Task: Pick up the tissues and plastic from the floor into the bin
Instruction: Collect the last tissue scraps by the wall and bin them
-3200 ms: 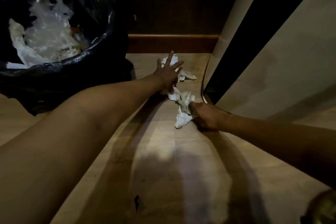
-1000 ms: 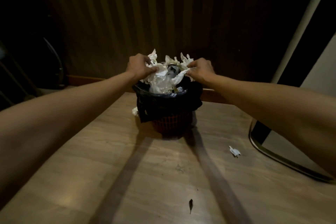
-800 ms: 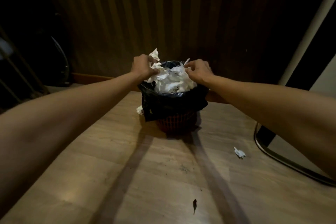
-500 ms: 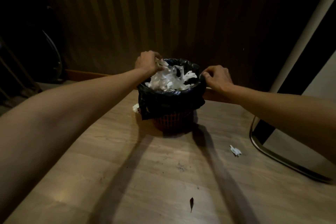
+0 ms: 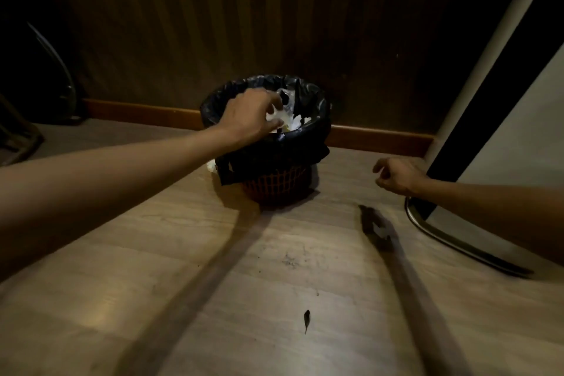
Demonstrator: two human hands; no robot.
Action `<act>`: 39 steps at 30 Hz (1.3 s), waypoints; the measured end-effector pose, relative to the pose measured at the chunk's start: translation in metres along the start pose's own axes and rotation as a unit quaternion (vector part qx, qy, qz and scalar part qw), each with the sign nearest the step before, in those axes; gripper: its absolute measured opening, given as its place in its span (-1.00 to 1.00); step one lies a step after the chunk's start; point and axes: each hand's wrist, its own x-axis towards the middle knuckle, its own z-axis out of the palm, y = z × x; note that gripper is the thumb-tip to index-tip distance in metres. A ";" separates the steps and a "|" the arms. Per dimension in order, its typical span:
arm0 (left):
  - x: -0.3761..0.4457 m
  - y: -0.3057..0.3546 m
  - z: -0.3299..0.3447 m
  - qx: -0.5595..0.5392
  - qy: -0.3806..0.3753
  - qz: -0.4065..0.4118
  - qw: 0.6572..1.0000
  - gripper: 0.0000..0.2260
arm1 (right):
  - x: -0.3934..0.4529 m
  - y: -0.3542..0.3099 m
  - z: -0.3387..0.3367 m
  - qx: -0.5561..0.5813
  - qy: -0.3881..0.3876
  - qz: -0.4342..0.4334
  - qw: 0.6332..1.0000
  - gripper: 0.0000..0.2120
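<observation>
Crumpled white tissues [image 5: 290, 122] and crinkled clear plastic [image 5: 288, 101] fill the small round bin [image 5: 274, 186], a red-brown lattice basket lined with a glossy black bag whose slack rim folds down over its sides, standing on the pale wood-grain floor [image 5: 183, 253] close to the skirting at the far edge. The left hand [image 5: 250, 116] reaches over the bin's near-left rim, fingers curled down onto the soft white wad; whether they grip it or only press it cannot be told. The right hand [image 5: 396, 175] hangs loose and empty, fingers half curled, above the floor to the bin's right. One small white tissue scrap [image 5: 380, 233] lies on the floor nearer the viewer than that hand, partly under its shadow, so the right hand looks nearer to it. Another pale scrap [image 5: 211, 165] peeks from the bin's left foot, almost below the left forearm.
</observation>
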 end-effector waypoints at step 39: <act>-0.193 -0.037 0.189 -0.123 -0.298 0.168 0.931 -0.85 | -0.045 -0.082 0.162 -0.112 -0.280 -0.318 0.899 -0.84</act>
